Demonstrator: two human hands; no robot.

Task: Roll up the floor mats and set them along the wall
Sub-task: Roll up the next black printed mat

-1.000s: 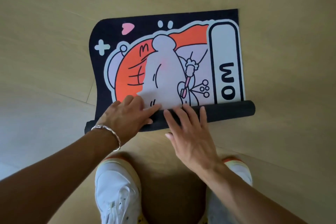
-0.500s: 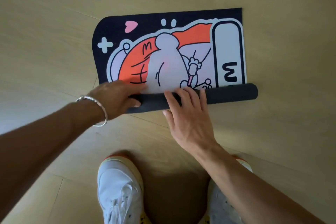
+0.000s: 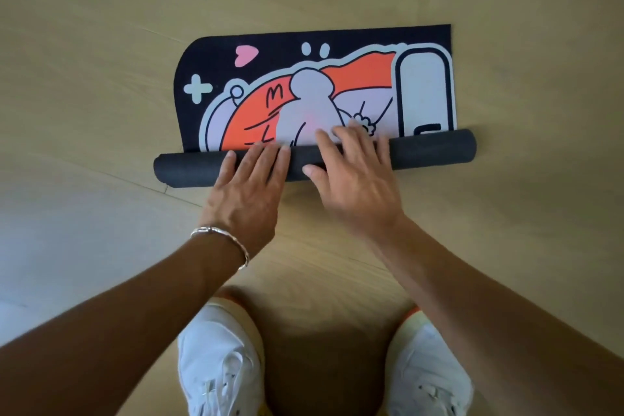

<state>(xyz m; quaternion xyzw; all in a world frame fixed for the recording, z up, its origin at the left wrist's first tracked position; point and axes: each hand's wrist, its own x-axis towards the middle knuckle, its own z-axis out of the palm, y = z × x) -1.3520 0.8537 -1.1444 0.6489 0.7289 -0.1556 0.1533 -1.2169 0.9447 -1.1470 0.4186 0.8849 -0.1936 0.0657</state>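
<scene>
A floor mat (image 3: 341, 41) with a black border and an orange, white and lilac cartoon print lies on the wooden floor in front of me. Its near part is wound into a dark grey roll (image 3: 435, 149) lying crosswise, and the far part is still flat. My left hand (image 3: 243, 196) lies flat on the roll left of centre, fingers spread and reaching over its top. My right hand (image 3: 354, 179) presses on the roll's middle, fingertips touching the printed face beyond it. Neither hand wraps around the roll.
Light wooden floor (image 3: 506, 230) surrounds the mat on all sides. My two white shoes (image 3: 219, 365) (image 3: 429, 371) stand just behind my hands. A silver bracelet (image 3: 223, 240) sits on my left wrist. No wall shows.
The roll has moved away from me and grown thicker, covering the lettering on the right panel. My left hand has shifted from the roll's left end toward its middle.
</scene>
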